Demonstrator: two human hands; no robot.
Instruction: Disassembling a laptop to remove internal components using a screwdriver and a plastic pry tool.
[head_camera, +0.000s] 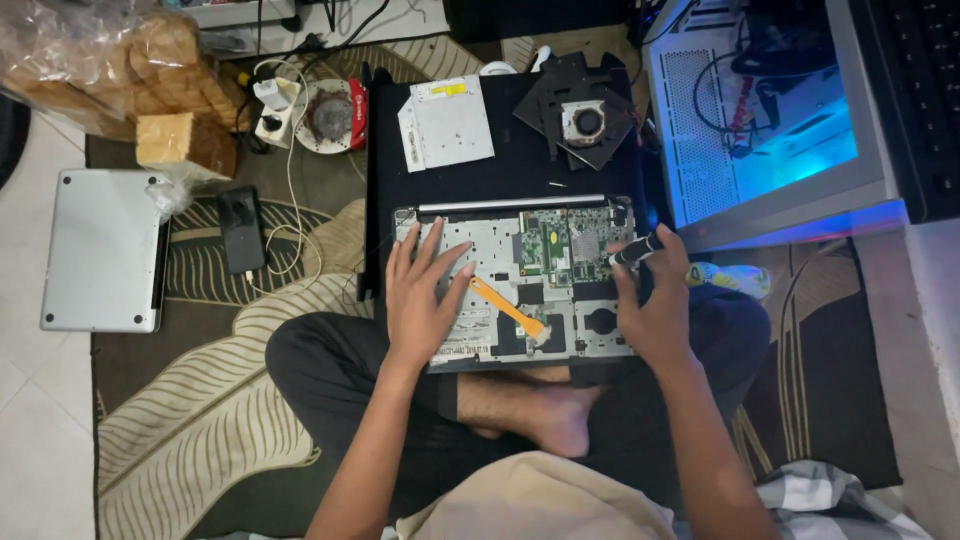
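Note:
An opened laptop base (500, 235) lies on my crossed legs, its green circuit board (565, 245) and an orange ribbon cable (508, 305) exposed. My left hand (425, 295) rests flat on the silver left part of the base, fingers spread. My right hand (655, 300) grips a black screwdriver (636, 250) with its tip at the right edge of the circuit board.
Behind the base, on a black panel (510, 165), lie a white optical drive (448, 122) and a black bracket with a fan (582, 120). A closed silver laptop (100, 250), a phone (242, 230) and white cables sit left. An open lit computer case (770, 110) stands right.

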